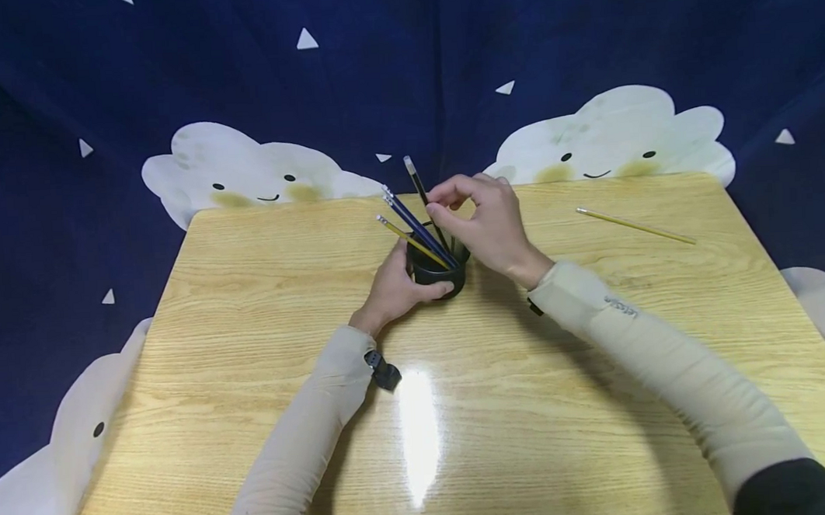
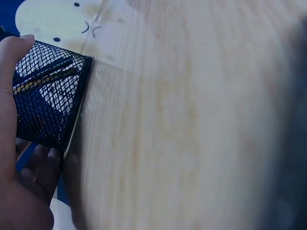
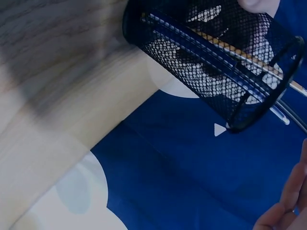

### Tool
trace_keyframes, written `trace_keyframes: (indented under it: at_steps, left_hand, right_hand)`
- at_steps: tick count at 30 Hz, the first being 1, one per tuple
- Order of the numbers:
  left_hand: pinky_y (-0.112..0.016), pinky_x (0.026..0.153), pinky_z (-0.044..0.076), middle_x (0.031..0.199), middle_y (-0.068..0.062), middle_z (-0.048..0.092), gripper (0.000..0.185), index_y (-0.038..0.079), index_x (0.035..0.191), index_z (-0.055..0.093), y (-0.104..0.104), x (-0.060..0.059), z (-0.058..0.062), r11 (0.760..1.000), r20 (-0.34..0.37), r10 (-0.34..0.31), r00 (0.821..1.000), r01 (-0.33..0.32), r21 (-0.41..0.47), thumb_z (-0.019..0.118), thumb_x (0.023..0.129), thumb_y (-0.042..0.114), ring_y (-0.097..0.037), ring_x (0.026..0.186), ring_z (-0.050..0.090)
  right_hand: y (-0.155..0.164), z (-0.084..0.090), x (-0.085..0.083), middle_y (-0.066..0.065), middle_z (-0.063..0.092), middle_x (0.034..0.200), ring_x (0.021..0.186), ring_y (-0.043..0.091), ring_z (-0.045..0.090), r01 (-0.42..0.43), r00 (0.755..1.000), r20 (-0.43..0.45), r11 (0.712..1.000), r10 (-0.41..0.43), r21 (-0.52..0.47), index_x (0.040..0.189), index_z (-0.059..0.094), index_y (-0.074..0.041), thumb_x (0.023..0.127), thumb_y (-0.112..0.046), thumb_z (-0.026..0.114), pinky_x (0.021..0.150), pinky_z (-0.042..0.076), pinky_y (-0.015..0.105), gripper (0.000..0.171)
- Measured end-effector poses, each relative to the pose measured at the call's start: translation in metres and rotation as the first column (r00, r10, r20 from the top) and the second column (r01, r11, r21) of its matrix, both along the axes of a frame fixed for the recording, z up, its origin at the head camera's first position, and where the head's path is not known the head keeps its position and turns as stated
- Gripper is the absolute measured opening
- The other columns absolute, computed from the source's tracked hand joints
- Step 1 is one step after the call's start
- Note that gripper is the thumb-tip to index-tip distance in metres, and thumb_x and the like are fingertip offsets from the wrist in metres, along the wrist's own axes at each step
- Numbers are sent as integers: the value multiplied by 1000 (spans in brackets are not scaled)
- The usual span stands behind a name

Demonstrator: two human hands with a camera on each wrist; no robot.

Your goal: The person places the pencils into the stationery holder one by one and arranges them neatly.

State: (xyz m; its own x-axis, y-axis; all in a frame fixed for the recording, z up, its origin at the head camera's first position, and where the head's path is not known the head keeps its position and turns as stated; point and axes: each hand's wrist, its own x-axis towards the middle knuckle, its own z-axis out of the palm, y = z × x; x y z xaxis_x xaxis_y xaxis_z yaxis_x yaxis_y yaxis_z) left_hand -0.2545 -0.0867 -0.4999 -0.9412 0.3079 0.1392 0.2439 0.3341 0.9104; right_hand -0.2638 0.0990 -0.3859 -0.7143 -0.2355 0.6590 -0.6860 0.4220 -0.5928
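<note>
A black mesh pencil cup point(image 1: 440, 287) stands upright near the table's far edge. My left hand point(image 1: 392, 291) grips it from the left, thumb across the front; the left wrist view also shows the mesh cup point(image 2: 48, 98) between thumb and fingers. Dark blue pencils point(image 1: 410, 220) and a yellow pencil point(image 1: 399, 232) lean leftward inside it. Above the rim, my right hand point(image 1: 489, 224) pinches a black pencil point(image 1: 415, 176) between thumb and forefinger, its lower part inside the cup. The right wrist view shows the right hand's fingers point(image 3: 288, 201) only at the corner, with the pinch out of frame.
Another yellow pencil point(image 1: 635, 225) lies on the wooden table point(image 1: 246, 297) to the right, near the far edge. Behind the table hangs a dark blue cloth point(image 1: 375, 80) with white clouds and triangles.
</note>
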Motion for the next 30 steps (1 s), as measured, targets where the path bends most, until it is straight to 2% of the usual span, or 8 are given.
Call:
trace_keyframes:
  at_steps: [2, 3, 9, 10, 15, 19, 30]
  left_hand:
    - [-31, 101, 44, 123, 6, 61, 83, 20, 139, 46, 0, 0, 0, 1000, -5, -1, 1000, 1, 1, 93, 72, 31, -8, 115, 57]
    - [-31, 102, 43, 125, 4, 61, 83, 18, 141, 45, 0, 3, 5, 1000, 2, -5, 1000, 5, 6, 92, 73, 29, -10, 116, 57]
    - [-32, 102, 44, 125, 4, 60, 87, 15, 143, 44, 0, 1, 4, 1000, 3, -5, 1000, 5, 8, 92, 72, 28, -10, 116, 57]
    - [-31, 101, 44, 124, 7, 60, 87, 18, 143, 44, -1, -1, -1, 1000, -3, -2, 1000, 2, 2, 93, 72, 30, -8, 115, 57]
    - [-30, 102, 42, 126, 8, 58, 86, 22, 142, 44, 0, -2, -1, 1000, -2, 1, 1000, -1, -6, 93, 72, 30, -8, 117, 55]
    - [-29, 102, 42, 125, 8, 58, 85, 22, 142, 45, 1, -2, -1, 1000, -8, 3, 1000, -3, -12, 93, 72, 29, -7, 117, 55]
    - [-29, 104, 41, 129, 9, 57, 90, 23, 146, 42, 1, -2, -3, 1000, -17, -3, 1000, 3, -7, 92, 72, 30, -5, 120, 53]
  right_hand:
    - [-1, -3, -1, -7, 74, 82, 77, 15, 62, -1, 1000, 6, 1000, 1, 15, 94, 78, -13, 87, -20, 78, 75, 34, 36, 10]
    - [-1, -4, -1, -7, 74, 82, 76, 15, 62, -3, 1000, 5, 1000, 3, 21, 94, 78, -12, 87, -20, 78, 75, 34, 36, 10]
    - [-3, -10, -5, -6, 74, 81, 70, 12, 59, 3, 1000, -4, 998, -3, 64, 92, 78, -12, 87, -18, 78, 71, 34, 36, 7]
    - [-3, -11, -5, -6, 74, 81, 69, 12, 59, 5, 1000, -1, 997, -4, 74, 91, 78, -13, 87, -18, 78, 71, 34, 36, 6]
    - [-4, -17, -8, -6, 74, 81, 59, 9, 52, 10, 1000, 22, 992, -13, 125, 90, 78, -13, 88, -18, 77, 62, 36, 31, 6]
    - [-5, -20, -9, -8, 73, 81, 57, 9, 50, 19, 998, 52, 987, -28, 158, 90, 78, -16, 89, -20, 76, 55, 36, 28, 5]
    - [-8, -29, -12, -10, 71, 75, 63, 11, 54, 52, 996, 56, 965, -69, 259, 89, 78, -17, 89, -25, 76, 62, 39, 31, 8]
